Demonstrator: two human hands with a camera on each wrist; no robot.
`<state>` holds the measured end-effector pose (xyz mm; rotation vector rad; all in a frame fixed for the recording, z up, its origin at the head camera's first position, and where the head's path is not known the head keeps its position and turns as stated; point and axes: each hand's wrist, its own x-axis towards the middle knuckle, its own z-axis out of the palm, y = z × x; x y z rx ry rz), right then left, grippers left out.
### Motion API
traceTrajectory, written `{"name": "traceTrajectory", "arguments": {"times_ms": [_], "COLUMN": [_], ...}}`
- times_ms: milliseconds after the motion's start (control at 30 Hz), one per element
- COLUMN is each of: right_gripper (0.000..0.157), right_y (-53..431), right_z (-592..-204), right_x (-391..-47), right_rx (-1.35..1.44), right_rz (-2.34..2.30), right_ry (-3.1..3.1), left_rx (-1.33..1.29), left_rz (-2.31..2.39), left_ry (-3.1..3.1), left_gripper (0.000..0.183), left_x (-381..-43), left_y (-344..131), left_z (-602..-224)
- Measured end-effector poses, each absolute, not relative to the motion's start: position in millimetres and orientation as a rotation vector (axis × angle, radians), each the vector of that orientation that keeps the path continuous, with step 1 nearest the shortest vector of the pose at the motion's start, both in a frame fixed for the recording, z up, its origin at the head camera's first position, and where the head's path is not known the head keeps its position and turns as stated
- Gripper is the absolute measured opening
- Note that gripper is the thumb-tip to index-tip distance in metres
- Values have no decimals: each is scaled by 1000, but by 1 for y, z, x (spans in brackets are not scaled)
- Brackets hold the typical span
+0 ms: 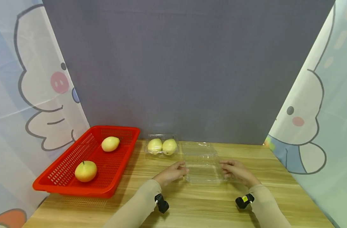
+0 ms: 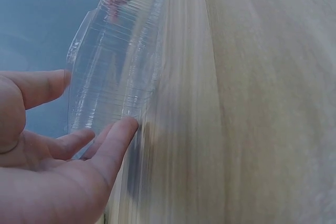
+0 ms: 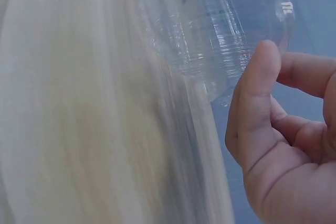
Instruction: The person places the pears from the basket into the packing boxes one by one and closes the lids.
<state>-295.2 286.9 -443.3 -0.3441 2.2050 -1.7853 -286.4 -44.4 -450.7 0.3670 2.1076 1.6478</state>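
A clear plastic clamshell box (image 1: 203,169) with its lid (image 1: 199,148) folded back lies between the two hands on the wooden table. At its left side the left hand (image 1: 172,173) grips it; in the left wrist view the thumb (image 2: 50,86) meets the rim and the fingers (image 2: 118,140) touch the wall lower down. From the right side the right hand (image 1: 238,172) pinches the edge, its fingertip (image 3: 266,59) against the clear plastic in the right wrist view. No fruit shows inside this box.
Behind and to the left stands another clear box (image 1: 162,136) holding two yellow pears (image 1: 169,147). A red plastic basket (image 1: 120,171) at the left contains two more pears (image 1: 86,171). A grey panel (image 1: 173,69) rises behind the table (image 1: 207,205).
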Motion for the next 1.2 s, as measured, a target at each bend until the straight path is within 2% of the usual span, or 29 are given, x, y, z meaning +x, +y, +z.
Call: {"name": "traceTrajectory", "arguments": {"times_ms": [600, 933, 1200], "right_gripper": [53, 52, 52], "right_y": [287, 286, 285], "right_z": [-447, -448, -448], "right_x": [-294, -293, -294], "right_rx": [-252, -255, -253], "right_rz": [-1903, -1905, -1914], "right_ry": [2103, 2106, 2109], "left_rx": [408, 414, 501], "left_rz": [1669, 1633, 1601], "left_ry": [2117, 2203, 2243], "left_gripper": [70, 82, 81], "left_x": [-287, -283, -280], "left_y": [-49, -59, -68], "left_z": [-450, -436, -418]}}
